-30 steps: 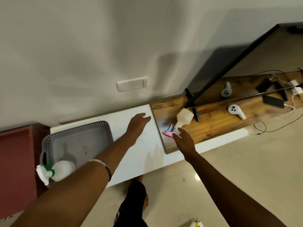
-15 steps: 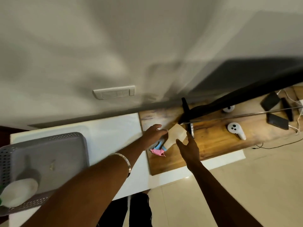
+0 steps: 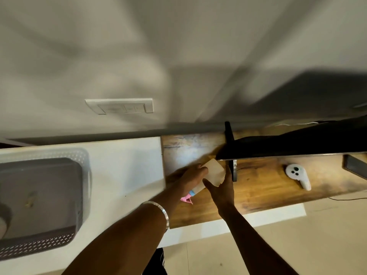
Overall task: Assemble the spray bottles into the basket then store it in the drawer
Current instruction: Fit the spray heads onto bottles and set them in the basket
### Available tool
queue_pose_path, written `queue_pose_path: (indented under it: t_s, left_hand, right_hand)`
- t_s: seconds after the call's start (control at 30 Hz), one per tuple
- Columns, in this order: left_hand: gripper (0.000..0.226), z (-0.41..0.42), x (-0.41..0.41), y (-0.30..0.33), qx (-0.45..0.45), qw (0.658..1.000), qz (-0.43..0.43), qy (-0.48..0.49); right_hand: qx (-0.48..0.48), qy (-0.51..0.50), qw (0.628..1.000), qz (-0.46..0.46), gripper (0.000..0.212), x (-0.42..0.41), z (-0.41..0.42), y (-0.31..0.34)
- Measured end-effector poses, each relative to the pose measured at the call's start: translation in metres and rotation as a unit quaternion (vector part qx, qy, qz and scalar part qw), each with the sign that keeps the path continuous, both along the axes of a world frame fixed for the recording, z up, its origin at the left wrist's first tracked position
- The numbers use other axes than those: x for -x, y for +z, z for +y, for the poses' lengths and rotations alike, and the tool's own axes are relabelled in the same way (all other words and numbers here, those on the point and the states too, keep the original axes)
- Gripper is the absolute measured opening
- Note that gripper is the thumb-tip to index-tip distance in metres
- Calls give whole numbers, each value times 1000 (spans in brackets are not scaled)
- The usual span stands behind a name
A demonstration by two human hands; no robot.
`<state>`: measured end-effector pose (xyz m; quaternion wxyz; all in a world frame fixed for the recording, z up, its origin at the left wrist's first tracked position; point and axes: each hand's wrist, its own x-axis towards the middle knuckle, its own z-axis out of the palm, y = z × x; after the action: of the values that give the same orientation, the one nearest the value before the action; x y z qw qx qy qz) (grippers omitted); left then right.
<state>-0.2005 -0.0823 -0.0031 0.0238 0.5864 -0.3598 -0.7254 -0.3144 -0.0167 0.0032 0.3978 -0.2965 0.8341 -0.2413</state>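
Observation:
A cream spray bottle [image 3: 215, 172] with a pink and blue spray head [image 3: 187, 197] lies on the wooden top [image 3: 258, 187]. My left hand [image 3: 191, 178] grips it from the left, fingers curled over its neck end. My right hand [image 3: 222, 192] holds the bottle's body, thumb below and fingers up along its right side. The grey perforated basket [image 3: 84, 175] stands on the white cabinet top [image 3: 123, 165] at the left. A white rounded bottle [image 3: 3, 223] lies inside it, cut off by the left edge.
A black TV [image 3: 297, 143] on a stand [image 3: 231, 153] overhangs the wooden top just behind the bottle. A white controller [image 3: 296, 174] lies to the right, with a dark device [image 3: 355, 165] at the frame edge. A switch plate [image 3: 121, 106] is on the wall.
My view has moved closer and to the right. My left hand went from the white top across to the bottle and took hold of it. My right hand closed round the bottle's body.

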Motion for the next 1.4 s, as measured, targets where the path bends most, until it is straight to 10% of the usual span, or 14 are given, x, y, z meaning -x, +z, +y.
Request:
queue_pose_path:
  t_s: [0.47, 1.4]
  left_hand:
    - [42, -3, -80, 85, 51, 985, -26, -162]
    - [45, 42, -527, 150, 43, 982, 157, 95]
  right_hand:
    - [7, 38, 982, -184, 75, -2, 28, 37]
    - [-79, 40, 902, -422, 53, -427, 1, 115]
